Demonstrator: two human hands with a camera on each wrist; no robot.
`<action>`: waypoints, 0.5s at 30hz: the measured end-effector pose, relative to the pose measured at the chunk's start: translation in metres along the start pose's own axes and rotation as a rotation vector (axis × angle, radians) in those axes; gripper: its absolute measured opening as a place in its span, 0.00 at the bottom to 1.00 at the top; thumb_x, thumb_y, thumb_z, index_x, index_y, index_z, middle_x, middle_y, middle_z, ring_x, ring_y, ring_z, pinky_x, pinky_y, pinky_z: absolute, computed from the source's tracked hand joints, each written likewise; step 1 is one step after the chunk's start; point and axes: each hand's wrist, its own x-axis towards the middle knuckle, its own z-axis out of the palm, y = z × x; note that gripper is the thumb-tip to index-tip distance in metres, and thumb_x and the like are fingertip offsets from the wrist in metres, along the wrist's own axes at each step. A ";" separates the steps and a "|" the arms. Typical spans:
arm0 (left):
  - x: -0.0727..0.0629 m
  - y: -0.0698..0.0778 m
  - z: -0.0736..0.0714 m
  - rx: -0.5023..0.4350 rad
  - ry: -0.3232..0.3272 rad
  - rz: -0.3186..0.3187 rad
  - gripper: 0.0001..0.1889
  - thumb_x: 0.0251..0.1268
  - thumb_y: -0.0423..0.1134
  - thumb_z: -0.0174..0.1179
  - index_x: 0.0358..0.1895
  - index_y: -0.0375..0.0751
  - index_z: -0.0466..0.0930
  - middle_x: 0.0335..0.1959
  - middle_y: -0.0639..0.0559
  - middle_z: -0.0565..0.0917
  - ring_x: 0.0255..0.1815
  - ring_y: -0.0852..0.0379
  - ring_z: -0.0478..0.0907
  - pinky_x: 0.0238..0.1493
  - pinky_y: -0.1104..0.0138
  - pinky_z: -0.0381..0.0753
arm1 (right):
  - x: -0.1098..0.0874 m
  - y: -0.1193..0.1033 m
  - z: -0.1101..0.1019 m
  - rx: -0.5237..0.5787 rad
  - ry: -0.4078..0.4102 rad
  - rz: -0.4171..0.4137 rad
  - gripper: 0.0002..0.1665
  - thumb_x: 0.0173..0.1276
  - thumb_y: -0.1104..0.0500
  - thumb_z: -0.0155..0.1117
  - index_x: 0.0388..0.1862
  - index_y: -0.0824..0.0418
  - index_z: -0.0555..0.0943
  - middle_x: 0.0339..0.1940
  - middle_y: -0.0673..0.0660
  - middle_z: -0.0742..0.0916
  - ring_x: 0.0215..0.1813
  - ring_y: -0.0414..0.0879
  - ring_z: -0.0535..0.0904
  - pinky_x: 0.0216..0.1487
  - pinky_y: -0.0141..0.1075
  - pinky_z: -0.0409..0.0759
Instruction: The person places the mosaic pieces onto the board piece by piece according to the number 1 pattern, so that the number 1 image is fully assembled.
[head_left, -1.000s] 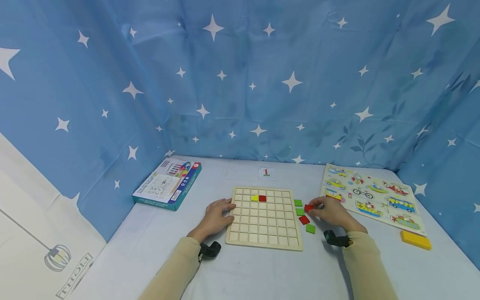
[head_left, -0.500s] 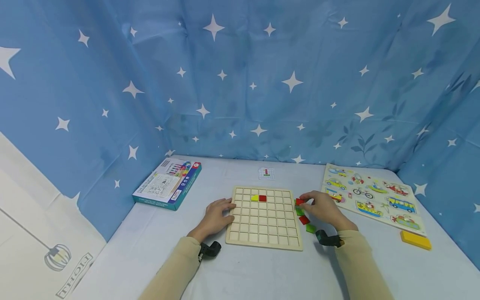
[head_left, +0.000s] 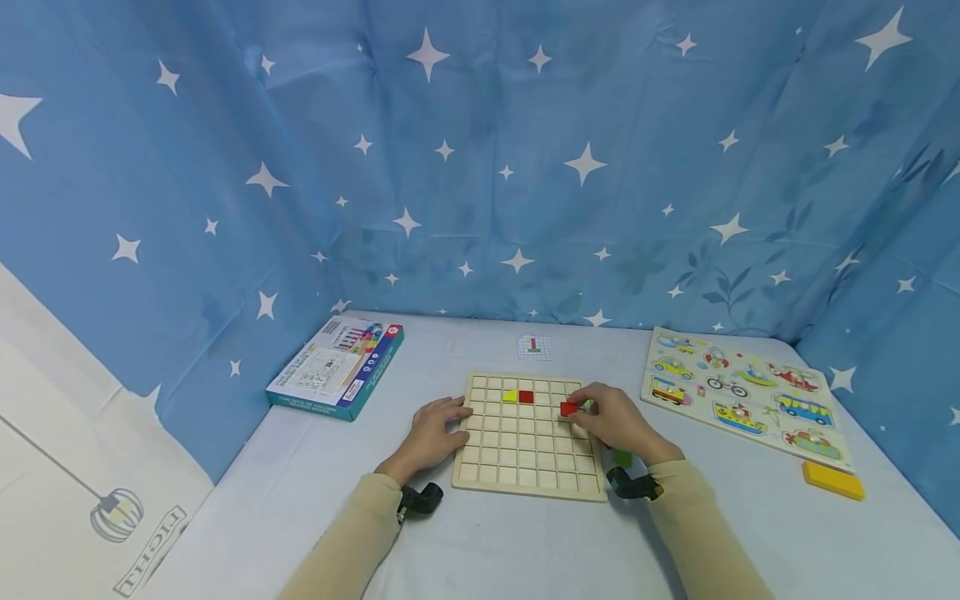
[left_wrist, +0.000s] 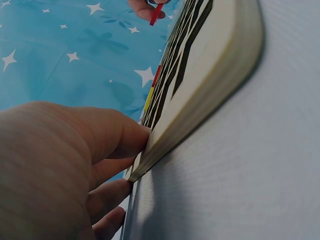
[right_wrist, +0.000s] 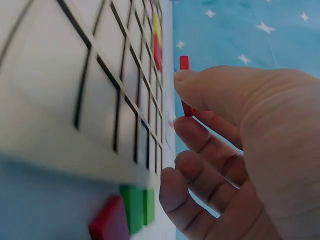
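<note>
A wooden grid board (head_left: pixel 517 475) lies on the table, with a yellow piece (head_left: pixel 510 395) and a red square tile (head_left: pixel 527 397) side by side near its far edge. At the board's left edge rests my left hand (head_left: pixel 429 435); the left wrist view has its thumb and fingertips touching the wooden rim (left_wrist: pixel 210 82). Between thumb and forefinger, my right hand (head_left: pixel 618 423) pinches another red square tile (head_left: pixel 567 409), held over the board's right part. The right wrist view shows this tile (right_wrist: pixel 184 62) apart from the board, its other fingers loosely bent.
Beside the board's right edge lie a red tile (right_wrist: pixel 110 220) and green tiles (right_wrist: pixel 132 207), partly hidden in the head view. A small pattern card (head_left: pixel 533 347) lies beyond the board. A box (head_left: pixel 333 367) sits left; a vehicle puzzle board (head_left: pixel 742 396) and yellow block (head_left: pixel 832 480) sit right.
My right hand has carried the red tile leftward, from the loose tiles beside the board to above its right columns. The left hand has stayed at the board's left edge.
</note>
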 end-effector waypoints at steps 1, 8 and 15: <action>0.000 0.000 0.000 0.001 -0.002 0.000 0.21 0.62 0.38 0.62 0.60 0.41 0.80 0.70 0.45 0.70 0.74 0.44 0.60 0.73 0.45 0.49 | 0.000 -0.001 0.002 -0.004 0.000 -0.017 0.15 0.63 0.57 0.70 0.48 0.60 0.84 0.41 0.53 0.83 0.23 0.42 0.70 0.19 0.34 0.71; 0.001 -0.001 0.000 0.009 0.002 0.020 0.21 0.61 0.37 0.61 0.59 0.40 0.80 0.70 0.44 0.71 0.73 0.43 0.61 0.72 0.45 0.50 | 0.004 -0.009 0.013 -0.022 0.007 -0.065 0.12 0.62 0.60 0.70 0.45 0.58 0.85 0.41 0.50 0.84 0.28 0.41 0.70 0.26 0.32 0.70; 0.002 -0.004 0.002 0.011 0.010 0.030 0.21 0.60 0.37 0.62 0.58 0.39 0.80 0.69 0.43 0.71 0.72 0.42 0.61 0.72 0.44 0.50 | 0.008 -0.019 0.027 -0.061 0.076 -0.074 0.16 0.63 0.59 0.70 0.49 0.60 0.85 0.42 0.51 0.84 0.28 0.40 0.70 0.27 0.32 0.71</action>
